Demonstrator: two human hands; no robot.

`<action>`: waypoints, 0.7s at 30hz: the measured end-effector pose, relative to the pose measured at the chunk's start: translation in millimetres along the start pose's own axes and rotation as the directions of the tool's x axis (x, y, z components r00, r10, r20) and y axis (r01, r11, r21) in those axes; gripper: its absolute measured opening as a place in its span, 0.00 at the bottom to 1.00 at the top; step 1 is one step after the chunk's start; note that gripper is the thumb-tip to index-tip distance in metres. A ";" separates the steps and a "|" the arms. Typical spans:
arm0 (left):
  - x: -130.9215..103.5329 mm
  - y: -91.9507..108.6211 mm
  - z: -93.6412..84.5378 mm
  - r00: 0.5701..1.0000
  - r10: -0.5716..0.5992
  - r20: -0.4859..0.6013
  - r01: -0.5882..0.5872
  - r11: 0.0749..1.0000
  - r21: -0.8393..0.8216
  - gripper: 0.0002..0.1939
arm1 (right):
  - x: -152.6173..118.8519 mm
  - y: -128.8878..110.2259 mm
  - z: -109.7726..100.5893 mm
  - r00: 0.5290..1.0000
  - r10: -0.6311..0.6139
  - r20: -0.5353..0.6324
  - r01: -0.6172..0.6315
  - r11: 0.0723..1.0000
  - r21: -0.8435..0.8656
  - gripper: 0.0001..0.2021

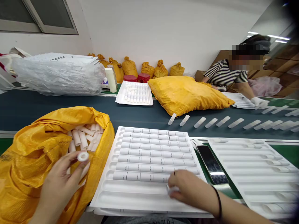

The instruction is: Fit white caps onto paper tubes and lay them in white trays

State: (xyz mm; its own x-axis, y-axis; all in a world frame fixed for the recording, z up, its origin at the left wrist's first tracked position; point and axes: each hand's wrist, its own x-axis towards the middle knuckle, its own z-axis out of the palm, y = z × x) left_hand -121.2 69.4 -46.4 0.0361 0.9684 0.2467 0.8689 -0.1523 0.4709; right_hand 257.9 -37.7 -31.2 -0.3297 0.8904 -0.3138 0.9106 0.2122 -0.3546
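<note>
At the mouth of a yellow woven sack (28,146), my left hand (60,179) pinches a short white tube (83,156), its hollow end facing up. More white tubes (80,139) lie loose inside the sack. My right hand (188,186) is closed on a white tube (172,189), mostly hidden by the fingers, low over a white grooved tray (130,196). Rows of white tubes with small dark print (144,161) fill the tray's far grooves; the two nearest grooves show bare on the left.
A phone (212,165) lies between this tray and a second grooved tray (245,169) with a few tubes. Beyond, a dark conveyor belt (130,116) carries spaced tubes (211,123) and a full yellow sack (187,93). A co-worker's gloved hand (259,102) is at the far right.
</note>
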 end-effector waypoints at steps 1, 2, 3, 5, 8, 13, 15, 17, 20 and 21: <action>-5.0 11.8 -1.8 0.996 0.093 -0.004 -0.093 0.991 -0.091 0.14 | -11.8 -6.1 18.3 1.000 -0.008 -0.014 0.007 0.996 -0.087 0.04; -9.0 23.9 -1.5 0.985 0.172 -0.016 -0.172 0.969 -0.177 0.12 | -20.3 -9.1 33.1 0.998 0.000 -0.055 -0.010 0.986 -0.165 0.09; -11.8 35.8 0.5 0.972 0.235 -0.026 -0.234 0.942 -0.242 0.11 | -25.6 -9.8 43.7 0.993 0.014 -0.114 -0.039 0.975 -0.219 0.12; -14.5 57.0 8.4 0.945 0.323 -0.045 -0.320 0.891 -0.322 0.11 | -29.3 -7.7 51.3 0.978 0.002 -0.208 -0.048 0.975 -0.217 0.15; -15.6 82.6 22.5 0.928 0.371 -0.049 -0.356 0.836 -0.418 0.11 | -25.8 -8.6 37.1 0.952 0.012 -0.306 -0.014 1.000 -0.004 0.14; -23.0 113.3 35.0 0.870 0.492 -0.012 -0.428 0.743 -0.515 0.12 | -9.2 -26.5 5.2 0.887 0.077 -0.455 0.168 0.864 0.475 0.11; -26.3 120.3 34.3 0.825 0.559 0.083 -0.441 0.729 -0.524 0.14 | 0.0 -30.9 -2.5 0.861 0.031 -0.507 0.294 0.784 0.547 0.14; -28.1 123.7 31.0 0.785 0.593 0.181 -0.435 0.735 -0.521 0.16 | 7.2 -31.4 -10.5 0.821 -0.053 -0.568 0.388 0.782 0.487 0.16; -28.0 124.4 24.9 0.762 0.603 0.238 -0.438 0.749 -0.497 0.18 | 11.5 -28.2 -24.3 0.767 -0.238 -0.596 0.465 0.845 0.262 0.19; -27.7 124.3 23.4 0.757 0.608 0.238 -0.444 0.747 -0.496 0.18 | 11.6 -27.2 -28.2 0.762 -0.290 -0.579 0.482 0.851 0.207 0.20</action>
State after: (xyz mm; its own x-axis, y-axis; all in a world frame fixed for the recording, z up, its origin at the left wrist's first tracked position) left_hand -2.7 28.3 -14.5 0.6732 0.6877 0.2719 0.3880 -0.6415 0.6618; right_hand 236.4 -21.7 -0.4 -0.3712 0.8500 0.3738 0.5647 0.5262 -0.6358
